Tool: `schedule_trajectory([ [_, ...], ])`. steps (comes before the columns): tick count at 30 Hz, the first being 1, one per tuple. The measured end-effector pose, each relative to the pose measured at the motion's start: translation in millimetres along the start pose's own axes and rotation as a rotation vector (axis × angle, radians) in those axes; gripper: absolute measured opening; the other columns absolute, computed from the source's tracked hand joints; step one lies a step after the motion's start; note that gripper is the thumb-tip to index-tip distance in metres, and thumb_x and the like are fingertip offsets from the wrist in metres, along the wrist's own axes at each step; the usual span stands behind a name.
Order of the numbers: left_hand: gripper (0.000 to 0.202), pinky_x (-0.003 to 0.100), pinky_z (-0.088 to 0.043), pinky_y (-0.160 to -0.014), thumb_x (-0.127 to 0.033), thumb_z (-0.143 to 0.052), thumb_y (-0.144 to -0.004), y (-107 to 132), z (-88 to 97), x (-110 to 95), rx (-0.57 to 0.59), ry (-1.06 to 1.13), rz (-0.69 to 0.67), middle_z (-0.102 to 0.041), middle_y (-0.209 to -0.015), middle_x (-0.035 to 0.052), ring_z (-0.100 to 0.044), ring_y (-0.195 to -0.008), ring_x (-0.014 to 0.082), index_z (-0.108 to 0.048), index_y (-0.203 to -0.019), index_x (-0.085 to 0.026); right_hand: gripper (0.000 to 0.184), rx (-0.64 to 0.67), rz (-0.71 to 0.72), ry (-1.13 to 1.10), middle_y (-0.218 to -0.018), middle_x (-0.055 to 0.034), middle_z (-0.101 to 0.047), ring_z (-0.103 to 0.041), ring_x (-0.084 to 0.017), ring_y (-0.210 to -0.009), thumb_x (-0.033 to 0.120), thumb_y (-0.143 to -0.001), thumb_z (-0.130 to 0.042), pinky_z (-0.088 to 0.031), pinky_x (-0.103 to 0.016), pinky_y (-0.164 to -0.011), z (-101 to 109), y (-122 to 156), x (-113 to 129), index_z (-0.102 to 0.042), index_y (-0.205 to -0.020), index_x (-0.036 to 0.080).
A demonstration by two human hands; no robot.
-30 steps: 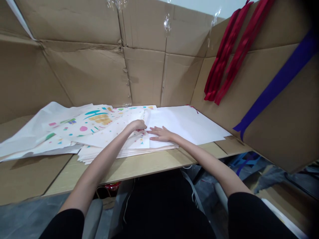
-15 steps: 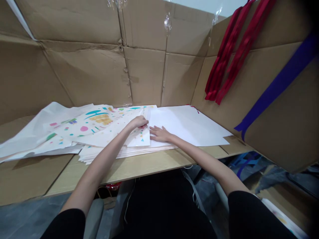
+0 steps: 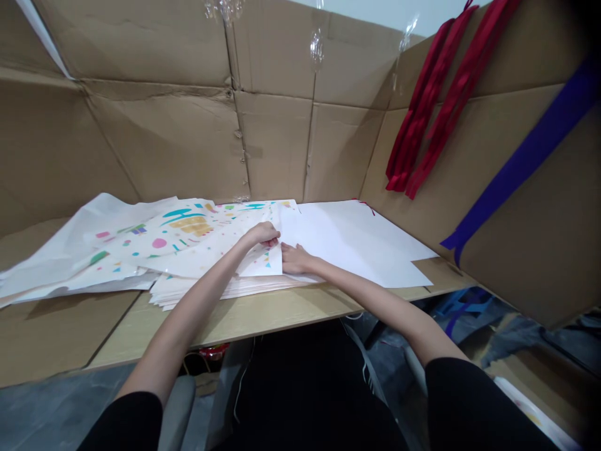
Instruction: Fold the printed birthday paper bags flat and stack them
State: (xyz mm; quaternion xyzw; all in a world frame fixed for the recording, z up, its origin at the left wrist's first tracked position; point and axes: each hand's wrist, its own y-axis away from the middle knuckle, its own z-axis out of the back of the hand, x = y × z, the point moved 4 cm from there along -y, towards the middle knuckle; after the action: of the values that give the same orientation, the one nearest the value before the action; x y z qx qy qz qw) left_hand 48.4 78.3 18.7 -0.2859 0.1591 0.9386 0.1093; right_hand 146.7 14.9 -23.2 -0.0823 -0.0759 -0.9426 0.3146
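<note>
My left hand (image 3: 263, 233) is closed at the right edge of a white sheet printed with colourful party shapes (image 3: 220, 254), pinching that edge. Close to its right, my right hand (image 3: 295, 259) lies palm down on a plain white sheet (image 3: 347, 232), fingers stretched toward the printed sheet's edge. The fingertips meet that edge; whether they reach under it I cannot tell. Beneath the printed sheet, a stack of white sheets (image 3: 162, 294) shows its layered edges at the front. More printed sheets (image 3: 75, 241) lie loosely overlapped at the left.
Cardboard walls (image 3: 277, 138) enclose the back and sides of the table (image 3: 263, 313). Red ribbons (image 3: 422, 125) and a blue ribbon (image 3: 511, 163) hang at the right wall. A short red cord (image 3: 369, 205) lies at the back corner. My lap is just below the table's front edge.
My right hand has slid slightly toward me, and the white sheet's front edge has come nearer with it. My left hand has stayed nearly in place on the printed sheet's edge.
</note>
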Motion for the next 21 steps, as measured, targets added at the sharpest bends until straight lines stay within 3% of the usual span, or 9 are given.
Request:
schedule_trajectory([
  [5, 0.024, 0.019, -0.046, -0.061, -0.023, -0.046, -0.08, 7.4, -5.9, -5.8, 0.13, -0.048, -0.001, -0.062, -0.058, 0.0038, -0.057, -0.055, 0.0105, -0.063, -0.066, -0.011, 0.045, -0.001, -0.065, 0.012, -0.149, -0.0072, -0.031, -0.017, -0.033, -0.139, 0.034, -0.088, -0.041, -0.013, -0.07, -0.103, -0.4, -7.8, 2.1, -0.048, -0.133, 0.029],
  [9, 0.026, 0.019, -0.045, -0.063, -0.025, -0.046, -0.079, 10.7, 0.7, -9.6, -0.002, -0.293, -0.026, -0.069, -0.075, 0.0073, -0.062, -0.068, 0.0138, -0.068, -0.081, -0.011, 0.049, -0.026, -0.073, 0.037, -0.147, -0.0089, -0.034, -0.018, -0.033, -0.139, 0.033, -0.084, -0.05, -0.014, -0.068, -0.104, -1.7, -13.8, 11.0, -0.047, -0.132, 0.028],
  [12, 0.029, 0.02, -0.044, -0.065, -0.028, -0.047, -0.077, 14.1, 4.0, -13.0, -0.063, -0.489, -0.021, -0.07, -0.087, 0.0101, -0.063, -0.08, 0.0182, -0.07, -0.084, -0.012, 0.046, -0.013, -0.015, 0.067, -0.139, -0.0095, -0.045, -0.03, -0.033, -0.134, 0.03, -0.083, -0.051, -0.023, -0.065, -0.103, -2.4, -12.6, 20.4, -0.05, -0.129, 0.029],
  [16, 0.032, 0.022, -0.044, -0.067, -0.026, -0.045, -0.076, 15.1, 2.5, -15.0, -0.017, -0.544, -0.056, -0.069, -0.093, 0.0126, -0.062, -0.084, 0.0203, -0.069, -0.089, -0.009, 0.038, -0.037, 0.062, 0.103, -0.129, -0.0103, -0.054, -0.048, -0.031, -0.121, 0.029, -0.089, -0.04, -0.038, -0.052, -0.098, 3.7, -6.9, 14.7, -0.058, -0.122, 0.024],
  [18, 0.032, 0.023, -0.045, -0.066, -0.027, -0.046, -0.075, 12.7, 0.7, -11.9, 0.051, -0.487, -0.06, -0.068, -0.093, 0.0127, -0.062, -0.082, 0.0205, -0.069, -0.09, -0.009, 0.04, -0.078, 0.048, 0.108, -0.135, -0.0102, -0.05, -0.048, -0.03, -0.122, 0.033, -0.091, -0.035, -0.038, -0.049, -0.099, 7.0, -3.8, 2.6, -0.058, -0.122, 0.022],
  [21, 0.034, 0.025, -0.046, -0.061, -0.029, -0.047, -0.072, 8.7, -0.6, -6.4, 0.134, -0.378, -0.052, -0.067, -0.096, 0.0128, -0.061, -0.078, 0.0208, -0.068, -0.091, -0.01, 0.05, -0.106, -0.036, 0.096, -0.149, -0.0085, -0.03, -0.03, -0.034, -0.134, 0.044, -0.094, -0.028, -0.027, -0.057, -0.104, 5.5, -0.6, -17.1, -0.046, -0.135, 0.023],
])
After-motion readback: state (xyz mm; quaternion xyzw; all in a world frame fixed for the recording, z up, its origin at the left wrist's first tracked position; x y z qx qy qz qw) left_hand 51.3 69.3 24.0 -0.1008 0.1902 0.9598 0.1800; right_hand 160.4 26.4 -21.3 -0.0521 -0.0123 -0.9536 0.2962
